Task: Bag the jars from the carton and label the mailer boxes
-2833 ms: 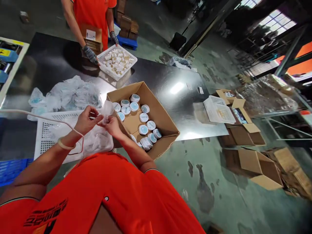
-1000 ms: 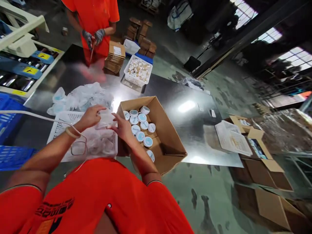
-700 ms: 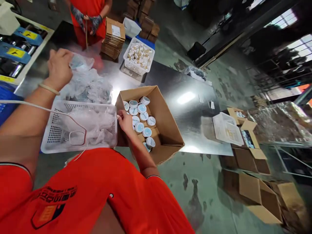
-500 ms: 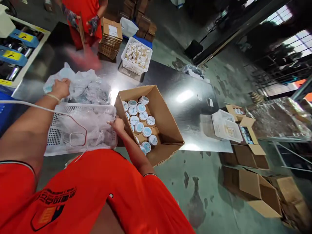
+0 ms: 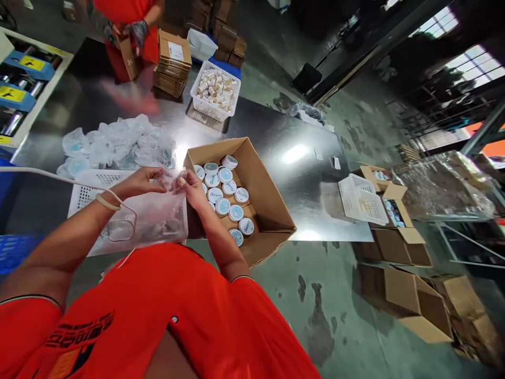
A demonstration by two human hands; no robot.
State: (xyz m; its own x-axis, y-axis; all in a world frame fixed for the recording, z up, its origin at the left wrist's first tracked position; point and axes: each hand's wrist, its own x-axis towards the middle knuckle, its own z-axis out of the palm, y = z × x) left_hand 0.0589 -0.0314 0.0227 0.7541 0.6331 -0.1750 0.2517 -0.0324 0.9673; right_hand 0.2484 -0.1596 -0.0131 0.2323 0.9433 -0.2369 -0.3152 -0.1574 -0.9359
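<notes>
Over a white basket point(image 5: 81, 196) beside an open carton point(image 5: 272, 202) of round containers point(image 5: 242, 195), I am pinching thin clear plastic point(image 5: 170, 182) in my left hand point(image 5: 142, 181) and right hand point(image 5: 194, 190), its flimsiness calling for a light, even hold.

Window light top right, white glare on the tabletop point(image 5: 272, 126), dim background, edges stretched.

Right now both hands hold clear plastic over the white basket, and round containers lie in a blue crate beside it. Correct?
No, not a blue crate: the head view shows round containers in an open cardboard box beside the white basket. Left hand and right hand do hold clear plastic over it.
</notes>
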